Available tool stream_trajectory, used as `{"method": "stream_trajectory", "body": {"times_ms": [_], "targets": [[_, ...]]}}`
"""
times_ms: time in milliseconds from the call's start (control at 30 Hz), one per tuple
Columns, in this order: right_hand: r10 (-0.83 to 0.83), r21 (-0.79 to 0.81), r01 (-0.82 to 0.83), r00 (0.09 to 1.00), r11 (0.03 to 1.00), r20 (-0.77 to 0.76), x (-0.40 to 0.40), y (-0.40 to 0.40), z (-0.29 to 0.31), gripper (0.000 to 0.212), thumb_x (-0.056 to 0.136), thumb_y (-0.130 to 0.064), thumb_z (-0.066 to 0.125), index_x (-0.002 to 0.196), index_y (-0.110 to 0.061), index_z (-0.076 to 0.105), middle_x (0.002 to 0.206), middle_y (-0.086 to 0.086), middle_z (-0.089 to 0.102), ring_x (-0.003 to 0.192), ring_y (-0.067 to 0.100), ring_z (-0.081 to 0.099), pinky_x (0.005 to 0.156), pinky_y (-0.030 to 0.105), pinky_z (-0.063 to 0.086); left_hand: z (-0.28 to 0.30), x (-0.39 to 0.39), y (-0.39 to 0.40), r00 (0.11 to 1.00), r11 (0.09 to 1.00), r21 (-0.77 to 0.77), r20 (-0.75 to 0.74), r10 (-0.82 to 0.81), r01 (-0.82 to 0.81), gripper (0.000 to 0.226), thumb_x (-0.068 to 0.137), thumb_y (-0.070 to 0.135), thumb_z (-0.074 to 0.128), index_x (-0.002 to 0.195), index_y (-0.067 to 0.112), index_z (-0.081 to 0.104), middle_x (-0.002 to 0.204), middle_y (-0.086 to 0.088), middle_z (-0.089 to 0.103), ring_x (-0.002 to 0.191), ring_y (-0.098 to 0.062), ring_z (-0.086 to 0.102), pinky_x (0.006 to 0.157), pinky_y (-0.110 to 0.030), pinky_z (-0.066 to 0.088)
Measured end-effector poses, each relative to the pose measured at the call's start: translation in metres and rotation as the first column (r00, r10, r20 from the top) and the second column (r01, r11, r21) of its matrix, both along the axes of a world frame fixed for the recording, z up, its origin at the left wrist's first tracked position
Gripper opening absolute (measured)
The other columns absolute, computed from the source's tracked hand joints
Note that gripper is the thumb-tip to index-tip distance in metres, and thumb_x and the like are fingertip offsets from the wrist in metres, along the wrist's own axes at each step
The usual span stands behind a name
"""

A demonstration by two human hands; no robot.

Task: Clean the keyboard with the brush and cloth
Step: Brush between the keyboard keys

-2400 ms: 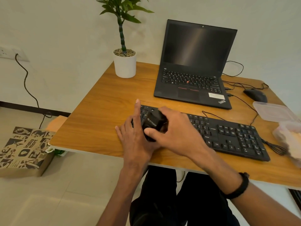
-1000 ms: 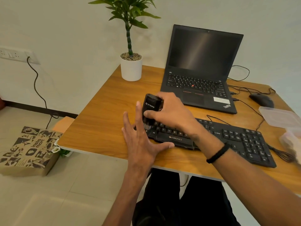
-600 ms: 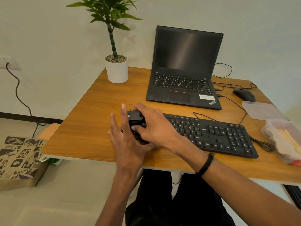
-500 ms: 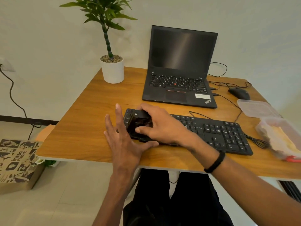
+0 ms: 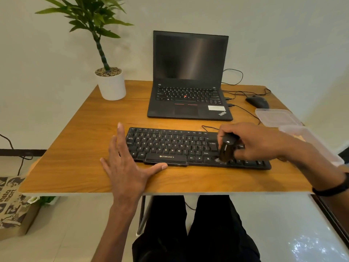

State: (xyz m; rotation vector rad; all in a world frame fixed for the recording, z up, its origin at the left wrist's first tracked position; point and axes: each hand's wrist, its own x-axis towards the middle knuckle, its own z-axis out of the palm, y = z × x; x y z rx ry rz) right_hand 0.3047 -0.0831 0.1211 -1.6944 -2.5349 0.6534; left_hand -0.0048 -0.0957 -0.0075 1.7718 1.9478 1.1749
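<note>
A: Item one, far left: our left hand [image 5: 126, 167], fingers straight and spread, lies flat on the bench [image 5: 79, 148] with the thumb along the keyboard's [image 5: 170, 146] front edge.

B: Purpose, we judge: bracing the keyboard so it does not slide under the strokes. It holds nothing.

A: Item two, centre: the keyboard itself, black, flat on the bench in front of the laptop [image 5: 188, 95], cable leading off the back.

B: Item three, right: our right hand [image 5: 256, 142], fingers curled round the brush [image 5: 226, 148].

A: Brush tilted, working end down on the lower keys just left of the number pad. We take the tilt as helping the bristles reach between keys.

B: Cloth: not identified. The clear container [image 5: 309, 140] at far right shows something pale inside; we cannot tell what.
</note>
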Motion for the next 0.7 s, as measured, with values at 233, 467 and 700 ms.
{"method": "stream_trajectory", "body": {"times_ms": [233, 467, 700], "targets": [[-0.111, -0.031, 0.116, 0.983, 0.993, 0.147, 0.023, -0.019, 0.004, 0.042, 0.08, -0.015, 0.083, 0.104, -0.039, 0.057, 0.102, -0.019, 0.06, 0.094, 0.004, 0.059, 0.075, 0.022, 0.05, 0.0, 0.001, -0.001, 1.0, 1.0, 0.019, -0.019, 0.002, -0.002, 0.154, 0.042, 0.081, 0.079, 0.16, 0.043, -0.012, 0.168, -0.007, 0.022, 0.155, -0.029, 0.022, 0.115, -0.077, 0.017], [-0.147, 0.137, 0.148, 0.989, 0.979, -0.015, -0.04, -0.015, -0.018, 0.05, 0.075, -0.035, 0.084, 0.118, -0.028, 0.058, 0.105, -0.01, 0.064, 0.095, 0.008, 0.061, 0.076, 0.024, 0.057, 0.002, 0.002, -0.003, 1.0, 1.0, 0.027, -0.016, -0.008, 0.008, 0.152, 0.043, 0.081, 0.079, 0.16, 0.043, -0.01, 0.163, -0.01, 0.03, 0.15, -0.031, 0.028, 0.115, -0.073, 0.023], [-0.037, 0.311, 0.117, 0.967, 0.943, -0.251, -0.094, -0.005, -0.033, 0.047, 0.083, -0.028, 0.08, 0.125, -0.022, 0.059, 0.107, -0.012, 0.066, 0.095, 0.008, 0.063, 0.076, 0.017, 0.055, 0.0, 0.0, -0.001, 1.0, 1.0, 0.023, -0.02, -0.006, 0.006, 0.152, 0.041, 0.087, 0.072, 0.161, 0.041, -0.009, 0.16, -0.012, 0.033, 0.147, -0.032, 0.032, 0.114, -0.071, 0.027]]}}
